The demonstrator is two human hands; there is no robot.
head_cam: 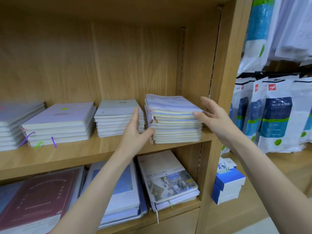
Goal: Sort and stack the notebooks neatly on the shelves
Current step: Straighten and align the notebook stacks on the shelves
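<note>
Four notebook stacks on upper shelf; rightmost stack flanked by left hand and right hand, grips apart, touching.

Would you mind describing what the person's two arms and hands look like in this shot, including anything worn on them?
Both forearms are bare up to the frame's edge, with no sleeve in view. The left hand and the right hand wear no gloves, and no rings, watch or bracelet show on either wrist or on the fingers that are visible.
</note>
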